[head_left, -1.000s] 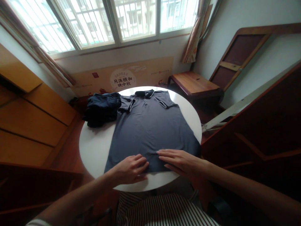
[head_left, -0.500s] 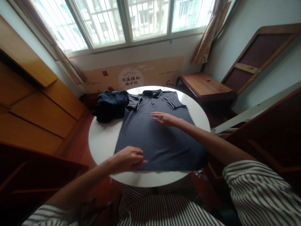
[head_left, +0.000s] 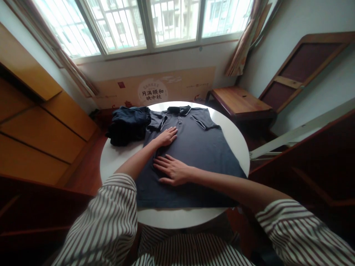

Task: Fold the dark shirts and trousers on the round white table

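A dark grey polo shirt [head_left: 205,151] lies spread front side up on the round white table [head_left: 177,218], its collar toward the window and its hem toward me. Both short sleeves are turned inward over the front, and their white-edged cuffs show. My left hand [head_left: 167,136] rests flat on the shirt's chest, left of the buttons, with fingers stretched out. Nearer to me, my right hand [head_left: 173,170] lies on the shirt's middle, palm down, fingers spread and pointing left. Neither hand grips the cloth.
A pile of dark folded clothes [head_left: 127,123] sits at the table's left edge, beside the shirt's sleeve. A wooden side table [head_left: 241,99] stands at the back right. Orange-brown cabinets [head_left: 36,133] line the left, and a long printed board [head_left: 177,83] leans below the window.
My left hand has moved forward from the hem to the chest and opened flat. My right hand has come back toward me and slightly left, down onto the shirt's middle.
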`<action>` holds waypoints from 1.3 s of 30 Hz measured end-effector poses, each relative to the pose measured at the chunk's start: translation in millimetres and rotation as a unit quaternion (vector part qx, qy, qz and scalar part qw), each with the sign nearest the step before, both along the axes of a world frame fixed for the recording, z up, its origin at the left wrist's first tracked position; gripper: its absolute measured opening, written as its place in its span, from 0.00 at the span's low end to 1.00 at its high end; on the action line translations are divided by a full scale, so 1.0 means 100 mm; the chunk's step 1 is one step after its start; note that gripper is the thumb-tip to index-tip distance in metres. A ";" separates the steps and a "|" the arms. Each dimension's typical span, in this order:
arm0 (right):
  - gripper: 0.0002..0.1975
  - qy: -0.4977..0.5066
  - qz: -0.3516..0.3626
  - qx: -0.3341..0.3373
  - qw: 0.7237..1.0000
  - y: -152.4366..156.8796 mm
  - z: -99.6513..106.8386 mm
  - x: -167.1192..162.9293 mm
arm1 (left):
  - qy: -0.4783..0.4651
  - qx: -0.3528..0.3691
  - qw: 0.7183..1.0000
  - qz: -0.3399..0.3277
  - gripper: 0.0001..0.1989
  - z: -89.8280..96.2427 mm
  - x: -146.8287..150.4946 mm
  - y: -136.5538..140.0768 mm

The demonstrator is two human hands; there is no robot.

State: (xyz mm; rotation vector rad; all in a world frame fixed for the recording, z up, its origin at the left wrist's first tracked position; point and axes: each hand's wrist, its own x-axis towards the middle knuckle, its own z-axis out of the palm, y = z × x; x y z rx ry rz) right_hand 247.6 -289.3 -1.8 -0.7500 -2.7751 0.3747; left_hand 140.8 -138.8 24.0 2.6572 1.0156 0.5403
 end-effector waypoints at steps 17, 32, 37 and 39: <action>0.16 0.062 -0.193 0.030 0.979 1.70 0.35 0.59 | 0.159 -0.009 0.985 0.062 0.30 -0.35 -1.07 -0.62; 0.41 -0.007 0.030 -0.009 0.999 0.37 -0.05 -0.54 | -0.084 -0.042 0.980 0.174 0.21 -0.29 -1.87 -1.27; 0.43 0.040 0.104 -0.033 0.993 -0.40 -0.02 -0.85 | -0.167 -0.106 0.949 0.244 0.25 -0.28 -1.65 -0.85; 0.42 0.052 0.133 -0.047 0.989 -0.51 0.01 -0.87 | -0.161 -0.121 0.943 0.263 0.27 -0.28 -1.58 -0.69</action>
